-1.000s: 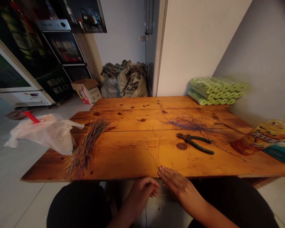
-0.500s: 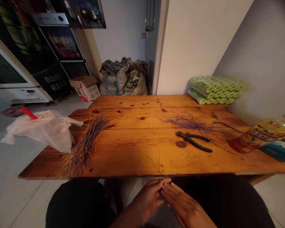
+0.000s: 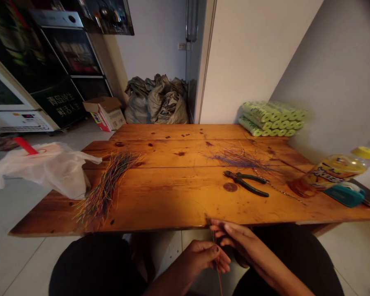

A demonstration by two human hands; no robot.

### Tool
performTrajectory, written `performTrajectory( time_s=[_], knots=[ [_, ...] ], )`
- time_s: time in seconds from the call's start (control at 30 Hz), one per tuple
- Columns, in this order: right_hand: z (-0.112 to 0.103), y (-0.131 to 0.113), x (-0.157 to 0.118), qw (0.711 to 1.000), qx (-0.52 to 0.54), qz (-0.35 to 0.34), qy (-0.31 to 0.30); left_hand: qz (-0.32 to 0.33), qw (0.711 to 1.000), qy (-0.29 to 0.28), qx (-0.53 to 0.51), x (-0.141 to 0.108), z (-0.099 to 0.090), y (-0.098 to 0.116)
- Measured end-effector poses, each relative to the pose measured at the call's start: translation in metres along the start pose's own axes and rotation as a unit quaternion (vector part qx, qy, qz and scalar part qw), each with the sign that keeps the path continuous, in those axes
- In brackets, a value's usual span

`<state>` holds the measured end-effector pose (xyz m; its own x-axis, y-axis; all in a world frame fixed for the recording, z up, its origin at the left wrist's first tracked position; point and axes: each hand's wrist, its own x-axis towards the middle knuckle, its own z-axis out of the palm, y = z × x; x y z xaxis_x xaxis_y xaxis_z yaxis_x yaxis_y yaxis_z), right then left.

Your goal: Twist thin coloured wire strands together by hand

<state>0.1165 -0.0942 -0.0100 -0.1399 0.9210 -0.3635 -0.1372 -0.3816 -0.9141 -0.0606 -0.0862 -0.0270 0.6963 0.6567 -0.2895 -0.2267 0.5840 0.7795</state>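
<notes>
Thin coloured wires (image 3: 218,276), one of them red, run down between my hands in front of the table's near edge. My left hand (image 3: 205,255) pinches them between thumb and fingers. Higher up and to the right, my right hand (image 3: 234,234) has its fingers curled at the upper part of the wires; its exact grip is partly hidden. Dark pliers (image 3: 246,183) lie on the table beyond my right hand, their handles apart. A bundle of multicoloured wires (image 3: 107,189) rests at the left, and a looser pile of purplish wires (image 3: 237,158) lies farther back on the right.
A wooden table (image 3: 160,197) spans the view. On it are a white plastic bag (image 3: 49,168) at the left, a drink bottle (image 3: 329,174) and a teal object (image 3: 345,193) at the right, and green packaged rolls (image 3: 271,119) at the back. A twisted cord (image 3: 285,192) lies beside the pliers.
My hands were together at the table edge. They have separated: the right is higher, the left lower, and a length of wire now shows between and below them. The view shifted slightly.
</notes>
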Motion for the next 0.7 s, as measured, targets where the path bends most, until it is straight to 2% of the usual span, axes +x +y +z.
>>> performTrajectory(
  time_s=[0.07,0.13,0.23,0.3,0.4,0.47,0.53,0.7],
  knots=[
    [0.011,0.000,0.008,0.991,0.089,0.047,-0.085,0.001,1.000,-0.024,-0.013,0.000,0.002,-0.001],
    [0.022,0.003,0.015,0.976,0.152,0.063,-0.143,-0.002,0.999,-0.036,-0.027,-0.002,0.002,0.000],
    [0.033,0.003,0.030,0.959,0.198,0.076,-0.187,-0.007,0.999,-0.040,-0.012,-0.005,-0.004,0.011],
    [0.039,-0.005,0.042,0.953,0.199,0.082,-0.214,0.000,0.999,-0.031,0.044,-0.007,-0.012,0.025],
    [0.052,-0.024,0.060,0.953,0.210,0.045,-0.215,0.086,0.988,0.041,0.124,-0.010,-0.028,0.050],
    [0.061,-0.034,0.068,0.949,0.230,0.021,-0.213,0.176,0.971,0.110,0.117,-0.012,-0.040,0.063],
    [0.069,-0.038,0.073,0.944,0.228,0.019,-0.236,0.220,0.960,0.142,0.102,-0.014,-0.049,0.070],
    [0.071,-0.024,0.076,0.944,0.163,0.072,-0.279,0.166,0.963,0.164,0.133,-0.015,-0.051,0.070]
  ],
)
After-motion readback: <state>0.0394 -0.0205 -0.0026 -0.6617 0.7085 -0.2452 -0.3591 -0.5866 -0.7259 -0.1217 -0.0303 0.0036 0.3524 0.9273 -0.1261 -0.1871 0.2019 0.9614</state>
